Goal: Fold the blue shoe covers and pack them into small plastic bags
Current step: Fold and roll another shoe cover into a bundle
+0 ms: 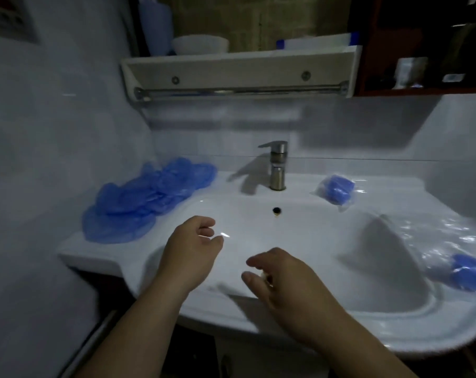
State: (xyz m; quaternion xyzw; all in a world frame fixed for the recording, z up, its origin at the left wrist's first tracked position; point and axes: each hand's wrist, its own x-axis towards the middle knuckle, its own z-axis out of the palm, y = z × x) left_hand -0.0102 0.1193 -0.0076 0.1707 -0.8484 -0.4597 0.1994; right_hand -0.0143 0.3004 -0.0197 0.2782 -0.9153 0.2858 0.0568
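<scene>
The blue shoe covers [149, 197] lie in a crumpled heap on the left side of the counter [75, 255], running from near the back wall toward the front edge. They are thin and half see-through, and they overlap so much that I cannot count them. None in the heap looks folded.

Two packs look finished. One packed bag [336, 190] sits at the back right of the counter, near the tap [277, 165], with a tight blue wad inside clear film. A second packed bag [468, 271] lies at the far right and is partly cut off by the frame. Between the two, a glossy heap of clear plastic bags [436, 241] rests on the right rim of the sink [313, 241].

Both hands hover over the sink and hold nothing. The left hand [193, 249] is the nearer one to the heap, its fingers loosely curled and its thumb apart from them. The right hand [283, 279] is lower and closer to the person, with relaxed, slightly spread fingers. A small pale spot by those fingers is too blurred to name.

This looks like the gap between packs, with the next cover still to be fetched and most of the heap left to do. The next move probably calls for the left hand to reach across to the heap and lift off a single cover. That may be fiddly, since the thin film is likely to cling and the gathered edges to tangle. The cover would then need flattening and folding down to a small wad before it fits a bag.
</scene>
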